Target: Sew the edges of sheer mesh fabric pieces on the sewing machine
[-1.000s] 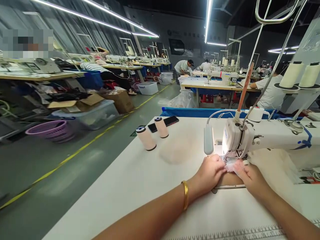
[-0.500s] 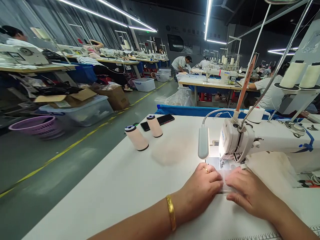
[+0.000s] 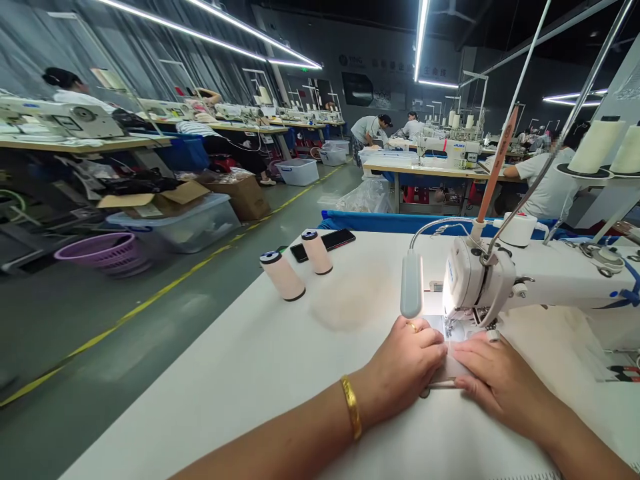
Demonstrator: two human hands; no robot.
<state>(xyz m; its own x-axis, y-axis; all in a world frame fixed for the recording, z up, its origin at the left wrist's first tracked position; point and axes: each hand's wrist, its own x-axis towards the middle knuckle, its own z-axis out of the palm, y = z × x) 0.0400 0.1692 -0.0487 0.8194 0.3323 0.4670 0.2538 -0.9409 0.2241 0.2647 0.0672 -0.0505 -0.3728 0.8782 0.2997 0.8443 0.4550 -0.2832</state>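
Observation:
Beneath the head of a white sewing machine (image 3: 477,280), a small piece of thin, whitish fabric (image 3: 451,371) lies close to the needle. My left hand (image 3: 413,360) has its fingers curled and pressed together at the left edge of this fabric. From the other side, my right hand (image 3: 493,373) rests flat on it, fingers stretched toward the needle and thumb a little apart. Both hands are just in front of the presser foot (image 3: 449,328). The fingertips partly cover the fabric, so its full outline is hidden.
Left of the machine stand two pale thread cones (image 3: 283,276) beside a dark phone (image 3: 336,241). A grey lamp (image 3: 411,283) hangs near my left hand. Sheer fabric (image 3: 560,333) lies right of the machine. Other people work at tables beyond; a purple basket (image 3: 103,255) sits on the floor.
The view has turned slightly left. My right thumb has come closer to the fabric and its fingers. Both hands stay beside the needle.

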